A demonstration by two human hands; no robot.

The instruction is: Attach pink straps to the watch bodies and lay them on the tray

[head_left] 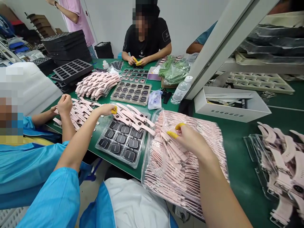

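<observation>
right hand (190,139) is at the upper end of a loose strap bunch (174,150): two yellow-capped fingertips slightly apart, can't tell if they grip any. bunch lies on top of the packed straps (163,190), long axis running from under the fingertips toward the wearer and a bit right. right hand is clearly the nearer one. left hand (105,109), fingers curled down, is at the left end of a strap fan (129,117) lying across the far part of the near tray (97,148); fan runs from there rightward toward the packed straps. can't confirm a hold there either. counts: one bunch, one fan, individual straps too overlapped to count; nine black squares showing in the near tray, fifteen in the far tray (123,100) behind; one bottle (181,90), one white box (231,110).
</observation>
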